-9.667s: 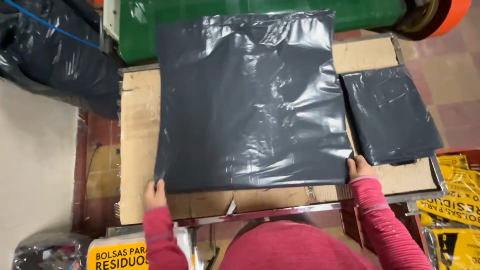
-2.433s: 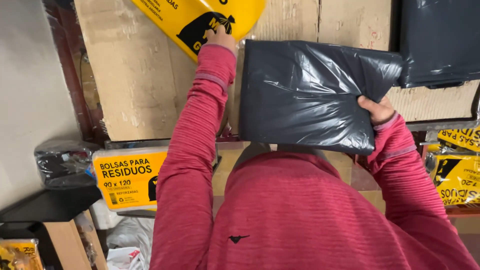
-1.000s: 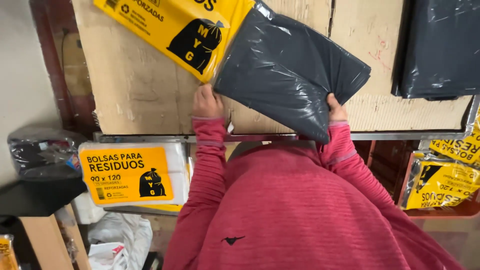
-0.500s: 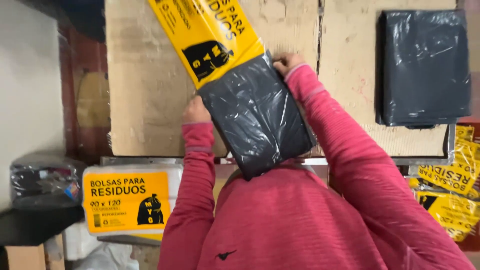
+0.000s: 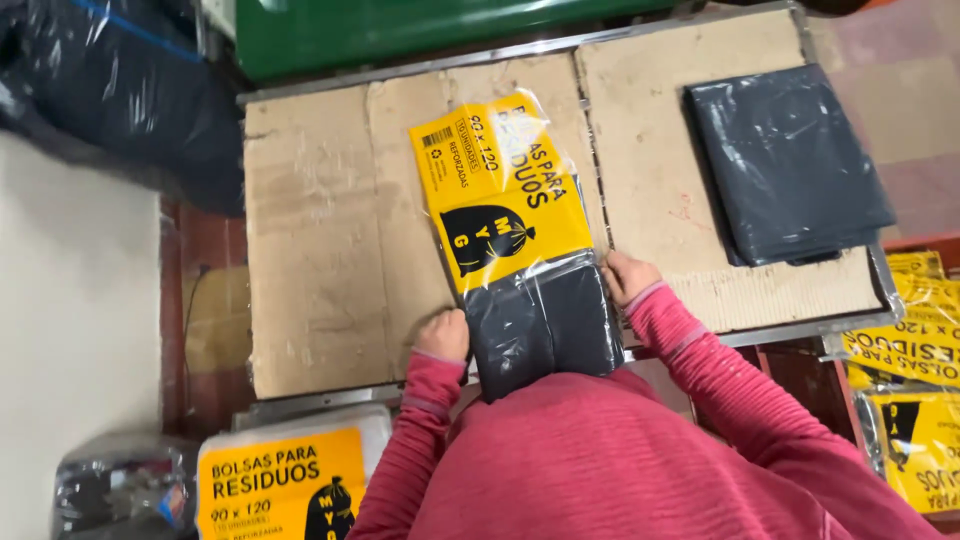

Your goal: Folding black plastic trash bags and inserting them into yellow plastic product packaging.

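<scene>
A folded black plastic bag (image 5: 545,325) lies on the cardboard-covered table (image 5: 330,250), its far part inside a clear sleeve with a yellow printed label (image 5: 505,190). My left hand (image 5: 445,335) grips the bag's left edge near the sleeve's mouth. My right hand (image 5: 628,275) holds the right edge at the same height. Both arms wear red sleeves. The near end of the black bag sticks out toward my chest.
A stack of folded black bags (image 5: 785,165) lies at the table's right. Yellow-labelled packs sit low left (image 5: 285,485) and at the right edge (image 5: 915,400). A green bin (image 5: 400,30) and dark bags (image 5: 110,90) stand behind.
The folded black bag has gone further into the yellow-labelled sleeve and now lies flatter on the cardboard. Both hands have shifted down to its two side edges.
</scene>
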